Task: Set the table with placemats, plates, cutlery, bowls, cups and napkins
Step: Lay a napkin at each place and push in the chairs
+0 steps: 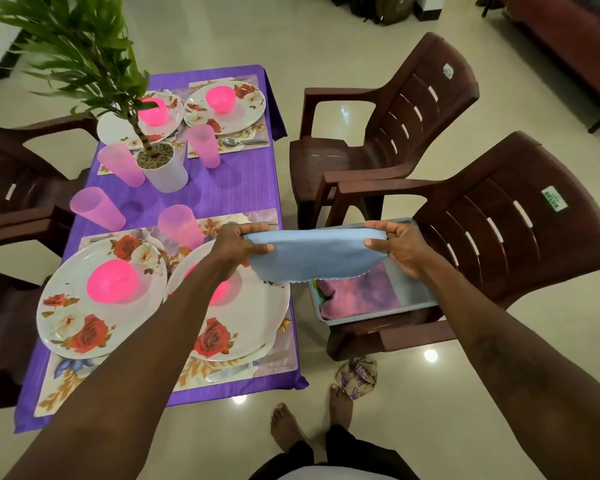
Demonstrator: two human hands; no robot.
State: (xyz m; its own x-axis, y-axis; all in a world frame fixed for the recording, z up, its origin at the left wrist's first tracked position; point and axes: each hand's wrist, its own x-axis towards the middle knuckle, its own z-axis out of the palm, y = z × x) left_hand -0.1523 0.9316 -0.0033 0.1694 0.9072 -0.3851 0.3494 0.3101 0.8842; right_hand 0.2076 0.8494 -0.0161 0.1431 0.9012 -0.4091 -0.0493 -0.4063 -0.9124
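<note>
— What's your count?
— I see four plates (84, 327) (257, 306) (175, 105) (246, 98), four pink bowls (113, 280) (222, 296) (153, 110) (220, 98), four pink cups (118, 164) (203, 145) (96, 207) (179, 225), four placemats (66, 379) (284, 358) (253, 133) (104, 169).
— And around them?
— Four chairs (413, 116) (499, 220) (14, 174) (0, 323): two at three o'clock, two at nine. One blue napkin (312, 254), one potted plant (163, 168), one tray (329, 318).

**Blue napkin stretched between two hands beside four laid places**

The light blue napkin (312, 254) hung folded, its top edge pinched by the left hand (239, 247) and the right hand (399, 247), just off the near right placemat (284, 358). Each of the four floral placemats carried a white rose-patterned plate (84, 317) with a bright pink bowl (113, 280) on it. Four translucent pink cups (97, 207) stood between the settings. A spoon (234, 142) lay on the far right placemat, and a knife (246, 367) on the near right one.
</note>
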